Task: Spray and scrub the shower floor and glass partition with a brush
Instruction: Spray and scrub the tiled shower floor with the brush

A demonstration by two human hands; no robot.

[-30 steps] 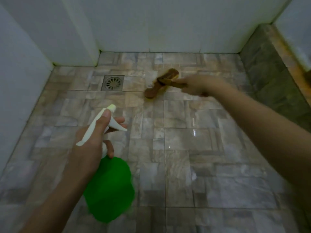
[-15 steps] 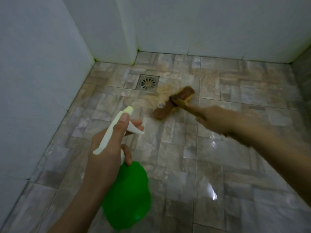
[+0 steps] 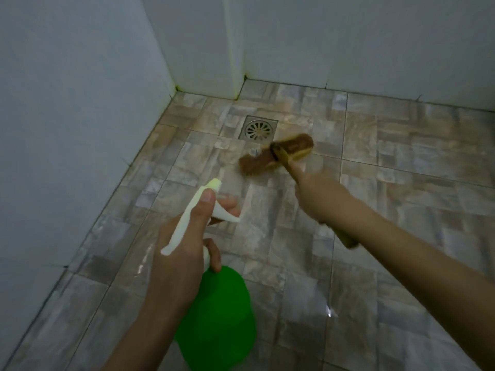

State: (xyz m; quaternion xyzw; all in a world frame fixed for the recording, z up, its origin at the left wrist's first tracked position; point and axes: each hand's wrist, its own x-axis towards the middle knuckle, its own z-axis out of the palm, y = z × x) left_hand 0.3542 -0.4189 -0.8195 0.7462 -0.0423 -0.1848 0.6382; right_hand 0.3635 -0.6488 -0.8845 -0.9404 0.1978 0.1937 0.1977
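My left hand (image 3: 182, 245) grips a green spray bottle (image 3: 217, 319) by its white trigger head, thumb along the top and a finger on the trigger, nozzle aimed at the floor ahead. My right hand (image 3: 316, 194) holds the wooden handle of a scrub brush (image 3: 278, 153). The brush's brown bristled head lies on the wet tiled shower floor (image 3: 388, 210), just below and right of the square metal drain (image 3: 258, 128). The end of the handle sticks out behind my right wrist.
White tiled walls (image 3: 67, 129) close the floor on the left and at the back, meeting in a corner with a narrow white column (image 3: 233, 49). A small pale object lies on the floor beside the brush head.
The view has turned left, showing more of the left wall. The brush has been drawn back toward me across the tiles, and my left hand has kept its hold on the bottle.
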